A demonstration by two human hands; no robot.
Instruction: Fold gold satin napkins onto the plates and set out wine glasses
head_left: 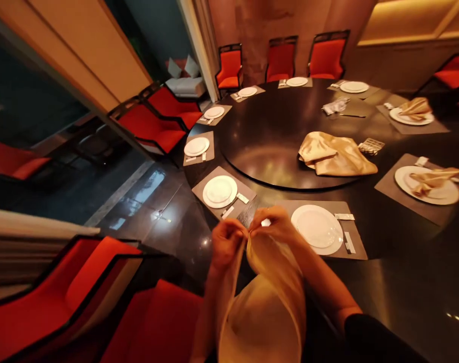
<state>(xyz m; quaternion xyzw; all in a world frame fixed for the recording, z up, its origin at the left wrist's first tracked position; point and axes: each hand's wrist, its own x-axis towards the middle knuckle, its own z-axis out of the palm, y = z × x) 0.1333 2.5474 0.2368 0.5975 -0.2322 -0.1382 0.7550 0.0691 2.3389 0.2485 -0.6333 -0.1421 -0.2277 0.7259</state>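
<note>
Left hand (225,243) and right hand (273,224) each pinch the top edge of a gold satin napkin (265,307), held up unfolded. The white plate (316,227) just beyond them bears no napkin.

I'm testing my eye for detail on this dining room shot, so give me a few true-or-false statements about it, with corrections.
The left hand and right hand both pinch a gold napkin at its top: true.
The chairs are blue: false, they are orange-red.
The white plate nearest the right hand sits on a grey place mat: true.
A gold napkin lies on that plate: false, the plate is bare; a heap of gold cloth lies on the dark turntable.
</note>
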